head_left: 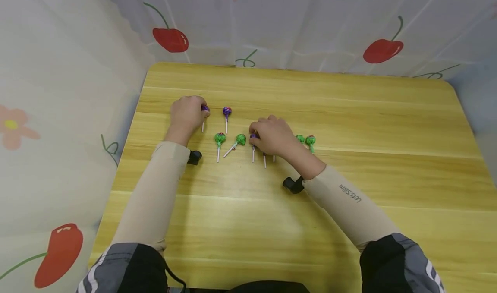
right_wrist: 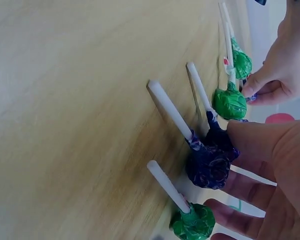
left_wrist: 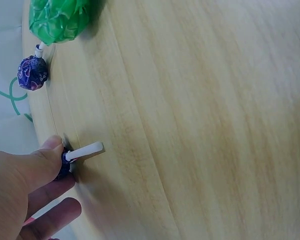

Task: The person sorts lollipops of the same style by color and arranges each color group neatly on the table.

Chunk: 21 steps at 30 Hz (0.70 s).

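Observation:
At the left of the group, my left hand (head_left: 187,115) pinches a purple-wrapped lollipop (left_wrist: 65,162) by its head between thumb and fingers, its white stick on the tabletop. My right hand (head_left: 273,134) pinches another purple lollipop (right_wrist: 219,139) by its head, with the thumb on the near side. Close beside it lie a second purple lollipop (right_wrist: 208,167) and a green lollipop (right_wrist: 194,222), near the other fingers. Between the hands are a purple lollipop (head_left: 227,111) and two green ones, one upright in line (head_left: 220,137) and one slanted (head_left: 241,139).
To the right of my right hand lie two more green lollipops, the outer one (head_left: 310,140) partly covered by the wrist. The wooden table (head_left: 240,224) reaches back to a curtain printed with cherries (head_left: 171,40). Black wrist cameras (head_left: 293,185) jut from both sleeves.

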Each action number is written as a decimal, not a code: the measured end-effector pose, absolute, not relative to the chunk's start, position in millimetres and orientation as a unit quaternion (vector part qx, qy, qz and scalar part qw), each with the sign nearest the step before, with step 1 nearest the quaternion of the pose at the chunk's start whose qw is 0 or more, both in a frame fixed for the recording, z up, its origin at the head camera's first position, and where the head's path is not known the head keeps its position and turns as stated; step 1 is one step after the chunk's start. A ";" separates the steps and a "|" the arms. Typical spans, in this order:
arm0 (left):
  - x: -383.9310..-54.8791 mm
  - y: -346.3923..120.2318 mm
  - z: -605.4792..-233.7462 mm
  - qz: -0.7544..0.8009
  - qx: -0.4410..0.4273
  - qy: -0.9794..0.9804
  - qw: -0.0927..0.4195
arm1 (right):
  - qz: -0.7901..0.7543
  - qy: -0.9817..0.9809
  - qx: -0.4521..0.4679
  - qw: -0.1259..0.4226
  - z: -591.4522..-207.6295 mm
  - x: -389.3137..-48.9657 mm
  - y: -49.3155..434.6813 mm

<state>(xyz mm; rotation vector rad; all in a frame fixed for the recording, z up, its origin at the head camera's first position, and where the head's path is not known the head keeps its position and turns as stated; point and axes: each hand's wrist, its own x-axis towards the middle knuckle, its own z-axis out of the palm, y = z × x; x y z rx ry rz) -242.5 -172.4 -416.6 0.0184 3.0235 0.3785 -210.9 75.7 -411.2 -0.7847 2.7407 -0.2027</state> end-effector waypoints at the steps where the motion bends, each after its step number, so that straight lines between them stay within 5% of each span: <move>1: -242.5 -172.3 -416.4 0.124 0.006 0.991 0.047 | -0.071 0.950 -0.270 0.141 -411.2 -210.8 75.2; 21: -238.3 -178.0 -423.8 0.113 0.026 0.992 0.038 | -0.108 0.954 -0.251 0.124 -398.2 -253.4 71.1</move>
